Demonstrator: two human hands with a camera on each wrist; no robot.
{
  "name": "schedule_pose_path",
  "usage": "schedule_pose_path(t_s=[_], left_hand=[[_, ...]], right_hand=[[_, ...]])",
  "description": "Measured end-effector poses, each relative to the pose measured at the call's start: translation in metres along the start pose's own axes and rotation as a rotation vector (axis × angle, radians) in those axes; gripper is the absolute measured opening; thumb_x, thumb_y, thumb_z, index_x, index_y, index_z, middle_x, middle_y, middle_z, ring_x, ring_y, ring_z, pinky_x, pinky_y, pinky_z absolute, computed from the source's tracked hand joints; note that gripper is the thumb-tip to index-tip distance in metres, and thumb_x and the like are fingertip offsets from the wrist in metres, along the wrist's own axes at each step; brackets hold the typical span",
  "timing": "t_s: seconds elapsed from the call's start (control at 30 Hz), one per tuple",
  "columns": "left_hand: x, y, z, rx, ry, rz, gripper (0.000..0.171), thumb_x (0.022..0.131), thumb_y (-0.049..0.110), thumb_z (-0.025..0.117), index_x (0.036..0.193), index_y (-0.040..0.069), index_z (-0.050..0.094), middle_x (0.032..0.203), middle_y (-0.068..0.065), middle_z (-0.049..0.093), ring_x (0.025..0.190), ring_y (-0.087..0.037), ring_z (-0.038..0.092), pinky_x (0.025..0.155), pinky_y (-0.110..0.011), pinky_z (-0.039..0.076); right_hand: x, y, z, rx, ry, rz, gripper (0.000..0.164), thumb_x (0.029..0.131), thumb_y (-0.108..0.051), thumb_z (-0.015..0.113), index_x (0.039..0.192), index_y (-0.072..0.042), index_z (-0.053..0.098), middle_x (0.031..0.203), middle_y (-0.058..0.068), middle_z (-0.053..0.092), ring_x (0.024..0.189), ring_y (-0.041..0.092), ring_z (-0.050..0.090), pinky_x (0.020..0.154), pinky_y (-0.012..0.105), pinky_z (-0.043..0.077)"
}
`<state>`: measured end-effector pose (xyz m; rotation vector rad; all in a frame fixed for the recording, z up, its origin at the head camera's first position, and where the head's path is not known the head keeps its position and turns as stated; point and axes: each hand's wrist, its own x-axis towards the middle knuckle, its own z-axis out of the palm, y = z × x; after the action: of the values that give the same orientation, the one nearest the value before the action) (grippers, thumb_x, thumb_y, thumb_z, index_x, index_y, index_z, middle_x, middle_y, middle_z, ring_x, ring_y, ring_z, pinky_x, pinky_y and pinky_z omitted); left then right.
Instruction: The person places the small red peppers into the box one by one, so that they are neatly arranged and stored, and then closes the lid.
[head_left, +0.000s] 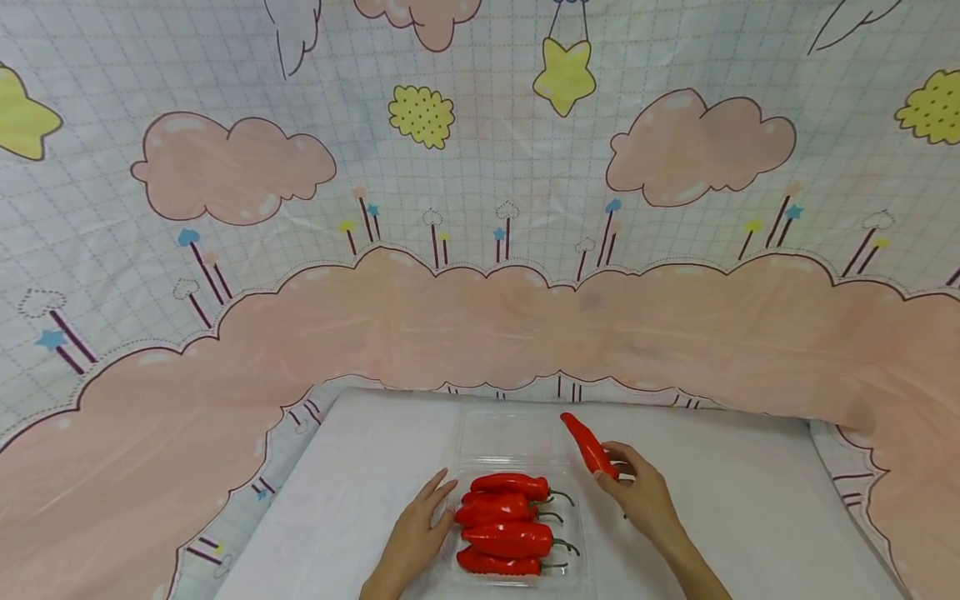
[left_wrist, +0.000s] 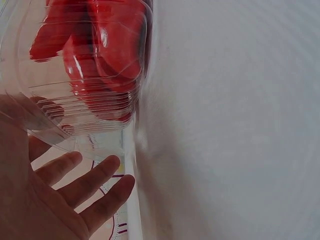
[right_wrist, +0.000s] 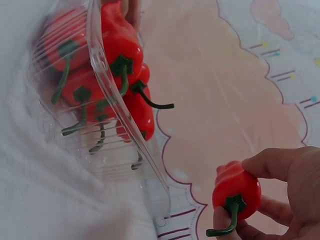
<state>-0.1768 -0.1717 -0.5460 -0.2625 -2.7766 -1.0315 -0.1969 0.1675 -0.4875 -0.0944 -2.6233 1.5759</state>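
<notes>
A clear plastic clamshell box (head_left: 576, 525) holds several red peppers (head_left: 510, 540) with green stems, most lying crosswise in a pile. At the box's left side is my left hand (head_left: 414, 533), its fingers loosely extended. In the left wrist view the thumb of that hand (left_wrist: 60, 200) shows by the clear wall, and nothing is gripped. My right hand (head_left: 641, 492) pinches one red pepper (head_left: 588, 446) between thumb and fingers, off to the right of the box. In the right wrist view this pepper (right_wrist: 237, 192) hangs apart from the box, its green stem toward the camera.
The box's clear lid (head_left: 510, 435) lies folded back behind it. Both rest on a white tabletop (head_left: 720, 475). Behind and around the table hangs a patterned cloth (head_left: 525, 325) with pink clouds and yellow stars.
</notes>
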Motion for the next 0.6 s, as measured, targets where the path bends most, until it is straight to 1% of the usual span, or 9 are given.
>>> schedule_pose_path(t_s=[0.13, 0.3, 0.47, 0.6], left_hand=[[0.0, 0.001, 0.0, 0.001, -0.002, -0.001, 0.041, 0.093, 0.016, 0.061, 0.134, 0.012, 0.061, 0.15, -0.007, 0.049, 0.131, -0.033, 0.054, 0.103, -0.056, 0.047], [0.0, 0.0, 0.0, 0.006, -0.009, -0.005, 0.041, 0.093, 0.016, 0.061, 0.134, 0.012, 0.061, 0.151, -0.007, 0.049, 0.131, -0.034, 0.054, 0.102, -0.057, 0.048], [0.001, -0.001, 0.001, 0.004, -0.007, -0.005, 0.041, 0.093, 0.016, 0.061, 0.134, 0.013, 0.06, 0.151, -0.006, 0.048, 0.132, -0.034, 0.053, 0.103, -0.057, 0.047], [0.001, -0.002, 0.001, 0.002, -0.003, -0.003, 0.041, 0.094, 0.016, 0.06, 0.134, 0.013, 0.06, 0.152, -0.006, 0.047, 0.132, -0.034, 0.054, 0.103, -0.057, 0.047]], right_hand=[[-0.003, -0.001, 0.003, 0.014, -0.013, 0.002, 0.047, 0.085, -0.014, 0.074, 0.131, -0.013, 0.059, 0.119, 0.015, 0.066, 0.097, 0.023, 0.065, 0.073, 0.027, 0.06], [-0.006, -0.004, 0.007, 0.004, -0.027, 0.011, 0.047, 0.085, -0.014, 0.074, 0.13, -0.013, 0.06, 0.119, 0.012, 0.066, 0.098, 0.021, 0.065, 0.076, 0.027, 0.06], [-0.011, -0.005, 0.009, 0.007, -0.028, 0.001, 0.046, 0.084, -0.013, 0.075, 0.128, -0.013, 0.061, 0.116, 0.01, 0.067, 0.1, 0.019, 0.064, 0.076, 0.023, 0.058], [-0.014, -0.007, 0.011, 0.011, -0.03, 0.004, 0.045, 0.084, -0.012, 0.075, 0.127, -0.012, 0.062, 0.115, 0.01, 0.068, 0.101, 0.02, 0.064, 0.077, 0.024, 0.058]])
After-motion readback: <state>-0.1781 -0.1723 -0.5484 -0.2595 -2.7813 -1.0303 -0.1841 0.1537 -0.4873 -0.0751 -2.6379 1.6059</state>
